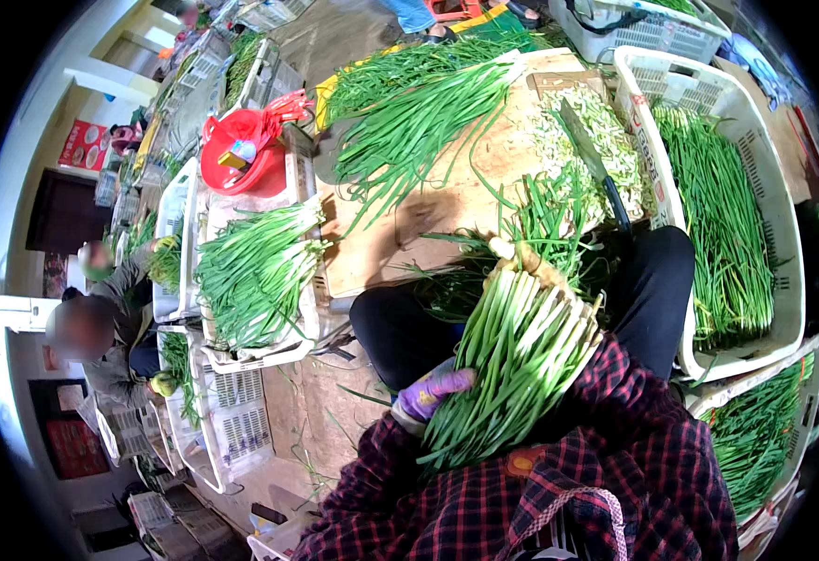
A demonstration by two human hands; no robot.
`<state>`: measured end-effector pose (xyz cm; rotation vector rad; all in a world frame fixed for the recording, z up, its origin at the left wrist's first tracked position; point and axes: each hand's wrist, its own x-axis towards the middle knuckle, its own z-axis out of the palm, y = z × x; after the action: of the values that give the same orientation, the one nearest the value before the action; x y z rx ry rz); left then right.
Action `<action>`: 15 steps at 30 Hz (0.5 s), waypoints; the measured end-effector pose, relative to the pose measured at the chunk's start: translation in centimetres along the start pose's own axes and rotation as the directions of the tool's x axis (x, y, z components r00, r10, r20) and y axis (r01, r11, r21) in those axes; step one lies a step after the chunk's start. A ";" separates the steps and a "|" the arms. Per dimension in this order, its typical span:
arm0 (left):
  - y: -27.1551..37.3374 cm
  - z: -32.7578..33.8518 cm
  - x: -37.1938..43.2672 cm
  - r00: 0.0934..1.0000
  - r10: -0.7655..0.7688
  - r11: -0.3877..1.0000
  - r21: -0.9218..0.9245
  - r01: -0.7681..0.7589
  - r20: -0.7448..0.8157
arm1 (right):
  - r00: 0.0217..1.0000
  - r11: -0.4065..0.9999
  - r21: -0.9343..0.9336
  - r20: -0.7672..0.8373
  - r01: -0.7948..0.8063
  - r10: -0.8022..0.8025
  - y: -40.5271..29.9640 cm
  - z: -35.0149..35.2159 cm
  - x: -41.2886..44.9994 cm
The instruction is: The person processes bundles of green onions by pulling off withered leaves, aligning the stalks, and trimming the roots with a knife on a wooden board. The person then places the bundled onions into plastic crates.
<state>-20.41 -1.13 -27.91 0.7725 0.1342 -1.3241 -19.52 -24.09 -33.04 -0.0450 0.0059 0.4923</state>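
Note:
A thick bunch of garlic chives (514, 350) slants across my lap, its pale cut ends up and its green leaves towards my body. My left hand (436, 391), in a purple glove, grips the bunch low on its left side. Behind the pale ends, my right hand (541, 268) holds the bunch; its palm is hidden by the stalks. Beyond my knees a long knife (583, 140) with a black handle lies on chopped pale stem ends (549, 133). More chives (437, 119) lie loose on the wooden board (409, 231).
On my right stands a white plastic crate (672, 179) of upright chives. Chives (262, 273) cover a crate on the left, beside a red basin (223, 165). A co-worker (118, 336) in yellow-green gloves sits at far left. Another crate of chives (763, 442) stands at lower right.

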 end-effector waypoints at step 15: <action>-2.4 -0.9 -2.4 0.932 0.316 0.949 0.037 -0.314 -0.178 | 0.798 0.694 -0.719 -0.399 0.034 -0.452 0.1 3.2 -8.5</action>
<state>-22.92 1.28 -28.37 0.8826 0.1436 -0.9490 -27.06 -27.83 -29.69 -0.9272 0.3922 0.1531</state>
